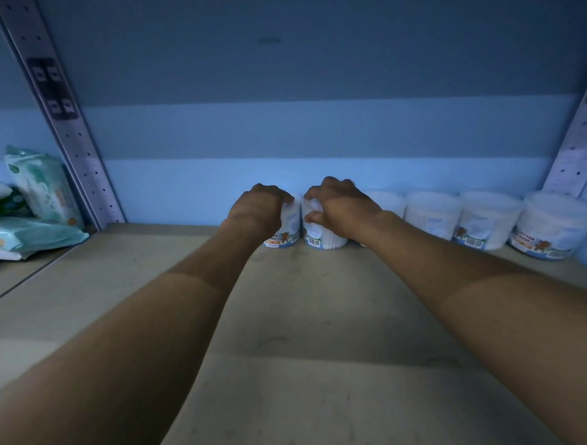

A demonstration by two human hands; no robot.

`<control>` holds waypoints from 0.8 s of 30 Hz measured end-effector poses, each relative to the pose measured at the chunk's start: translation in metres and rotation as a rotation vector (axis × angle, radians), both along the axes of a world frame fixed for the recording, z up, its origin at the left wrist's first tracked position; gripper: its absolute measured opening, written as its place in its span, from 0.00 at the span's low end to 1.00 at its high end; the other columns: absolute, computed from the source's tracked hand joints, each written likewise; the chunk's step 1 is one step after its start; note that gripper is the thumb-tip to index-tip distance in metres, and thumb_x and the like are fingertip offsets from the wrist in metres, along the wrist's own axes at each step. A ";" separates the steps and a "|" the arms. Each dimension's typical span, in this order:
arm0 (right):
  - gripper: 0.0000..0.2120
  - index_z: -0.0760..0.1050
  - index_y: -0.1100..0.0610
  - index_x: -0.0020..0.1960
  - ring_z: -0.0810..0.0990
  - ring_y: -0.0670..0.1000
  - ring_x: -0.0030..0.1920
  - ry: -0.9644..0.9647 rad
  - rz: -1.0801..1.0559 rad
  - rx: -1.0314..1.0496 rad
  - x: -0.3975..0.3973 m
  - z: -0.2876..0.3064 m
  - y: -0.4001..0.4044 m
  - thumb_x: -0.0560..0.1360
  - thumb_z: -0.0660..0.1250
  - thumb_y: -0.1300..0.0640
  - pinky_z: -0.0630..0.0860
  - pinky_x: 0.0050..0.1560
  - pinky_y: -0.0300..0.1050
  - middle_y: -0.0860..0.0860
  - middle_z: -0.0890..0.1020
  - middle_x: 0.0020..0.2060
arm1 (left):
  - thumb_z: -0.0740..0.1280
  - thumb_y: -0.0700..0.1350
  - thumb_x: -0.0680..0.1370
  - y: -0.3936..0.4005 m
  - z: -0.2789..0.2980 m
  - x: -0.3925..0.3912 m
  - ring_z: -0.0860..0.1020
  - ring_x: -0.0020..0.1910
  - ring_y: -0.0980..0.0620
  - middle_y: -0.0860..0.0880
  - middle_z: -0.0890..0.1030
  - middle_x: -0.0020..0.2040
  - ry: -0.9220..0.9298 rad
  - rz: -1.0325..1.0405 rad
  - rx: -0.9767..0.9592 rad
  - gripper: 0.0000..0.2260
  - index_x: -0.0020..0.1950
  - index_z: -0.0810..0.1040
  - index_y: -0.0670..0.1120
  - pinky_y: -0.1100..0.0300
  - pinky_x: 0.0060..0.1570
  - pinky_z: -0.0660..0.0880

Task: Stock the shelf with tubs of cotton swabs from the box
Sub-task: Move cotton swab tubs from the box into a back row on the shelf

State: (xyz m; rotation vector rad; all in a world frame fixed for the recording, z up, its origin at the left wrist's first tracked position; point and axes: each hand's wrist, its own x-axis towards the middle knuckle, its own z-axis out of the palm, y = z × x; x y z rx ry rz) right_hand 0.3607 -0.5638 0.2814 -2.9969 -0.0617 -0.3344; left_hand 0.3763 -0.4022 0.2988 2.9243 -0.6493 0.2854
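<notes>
Both forearms reach deep over the bare shelf [306,355]; left hand [256,208] grips left tub [284,237] from above, fingers curled over its top; right hand [338,209] likewise pinches right tub [319,238]; both tubs stand at the back wall, just beside each other; suggest sliding them flush against the standing row [485,222] to the right, barcodes facing out, before letting go; wipes packs [38,194] lie in the next bay.

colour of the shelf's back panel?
Blue; the back panel looks banded light to dark in the head view.

White cotton-swab tubs [431,214] stand upright along the shelf [289,322] back.
</notes>
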 end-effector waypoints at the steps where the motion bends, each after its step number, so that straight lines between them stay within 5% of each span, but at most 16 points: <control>1: 0.24 0.68 0.49 0.74 0.67 0.60 0.67 0.002 -0.001 -0.001 0.000 0.000 0.000 0.80 0.64 0.45 0.70 0.61 0.51 0.55 0.70 0.68 | 0.62 0.42 0.80 0.000 0.000 0.000 0.71 0.69 0.43 0.44 0.71 0.72 0.002 -0.005 0.008 0.20 0.73 0.72 0.49 0.52 0.65 0.71; 8: 0.24 0.67 0.50 0.74 0.67 0.60 0.67 0.018 -0.028 0.021 0.001 0.003 0.005 0.80 0.65 0.47 0.71 0.61 0.54 0.56 0.69 0.67 | 0.64 0.44 0.79 0.002 0.007 -0.004 0.71 0.69 0.41 0.42 0.71 0.72 0.093 -0.039 0.012 0.22 0.74 0.70 0.47 0.51 0.67 0.70; 13: 0.36 0.64 0.50 0.74 0.66 0.59 0.68 0.015 -0.047 0.042 -0.011 0.005 0.010 0.72 0.73 0.43 0.74 0.59 0.54 0.54 0.66 0.67 | 0.66 0.44 0.77 0.012 -0.001 -0.003 0.74 0.65 0.43 0.43 0.76 0.66 0.083 -0.091 -0.005 0.18 0.68 0.75 0.44 0.53 0.63 0.72; 24: 0.32 0.68 0.48 0.71 0.66 0.59 0.64 -0.021 0.047 -0.018 -0.075 0.006 0.046 0.71 0.73 0.41 0.74 0.59 0.56 0.53 0.68 0.64 | 0.69 0.45 0.74 0.055 -0.005 -0.056 0.73 0.65 0.45 0.46 0.74 0.66 0.066 -0.046 -0.056 0.25 0.71 0.71 0.49 0.53 0.61 0.72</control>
